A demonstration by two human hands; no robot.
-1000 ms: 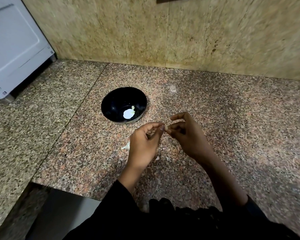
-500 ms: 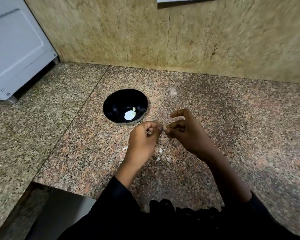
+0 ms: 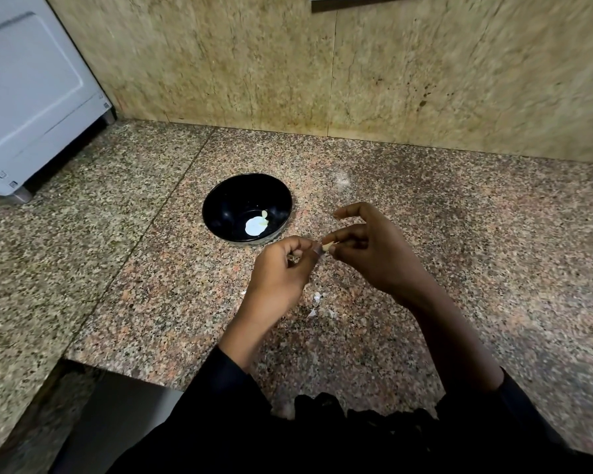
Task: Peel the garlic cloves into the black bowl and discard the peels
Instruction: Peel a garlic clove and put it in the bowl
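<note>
A black bowl (image 3: pixel 226 203) stands on the granite counter with a pale garlic clove (image 3: pixel 256 225) lying in its bottom. Just in front of the bowl my two hands meet above the counter. My right hand (image 3: pixel 377 258) pinches a small garlic clove (image 3: pixel 326 247) between thumb and fingers, index finger raised. My left hand (image 3: pixel 281 271) has its fingers curled and its fingertips on the same clove's tip. A few white peel scraps (image 3: pixel 315 302) lie on the counter under the hands.
A white appliance (image 3: pixel 31 97) stands at the back left on the granite counter (image 3: pixel 459 234). A stone-tiled wall (image 3: pixel 356 70) closes the back. The counter's front edge steps down at the lower left (image 3: pixel 83 364).
Both hands stay together at the clove with small finger movements. More peel scraps show on the counter under them. The view has tilted slightly.
</note>
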